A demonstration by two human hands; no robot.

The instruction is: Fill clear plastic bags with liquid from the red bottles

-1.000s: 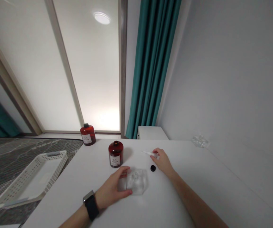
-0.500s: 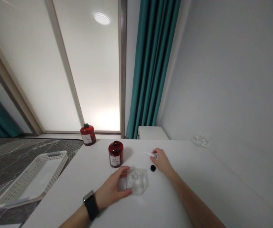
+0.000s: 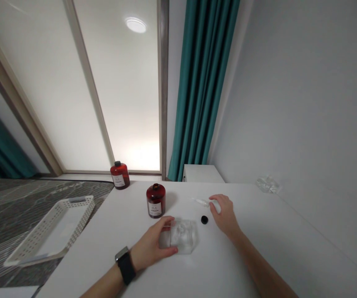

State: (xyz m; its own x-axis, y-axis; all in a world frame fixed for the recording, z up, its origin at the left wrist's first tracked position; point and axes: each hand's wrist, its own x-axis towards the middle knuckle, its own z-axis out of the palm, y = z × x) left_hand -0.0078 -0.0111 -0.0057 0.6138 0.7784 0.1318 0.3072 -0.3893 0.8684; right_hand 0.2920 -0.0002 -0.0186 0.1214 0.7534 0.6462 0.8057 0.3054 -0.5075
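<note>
The left hand [image 3: 150, 247] grasped the clear container [image 3: 183, 238], presumably for steadiness, inside the left edge of the tabletop [image 3: 193, 275]; the right hand [image 3: 226, 214], released, gaped beside a tapered piece [image 3: 202, 202].

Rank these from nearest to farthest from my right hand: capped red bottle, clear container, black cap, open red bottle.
1. Black cap, just left of the right hand.
2. Clear container, in the left hand.
3. Open red bottle, farther left.
4. Capped red bottle, far left, behind.
</note>
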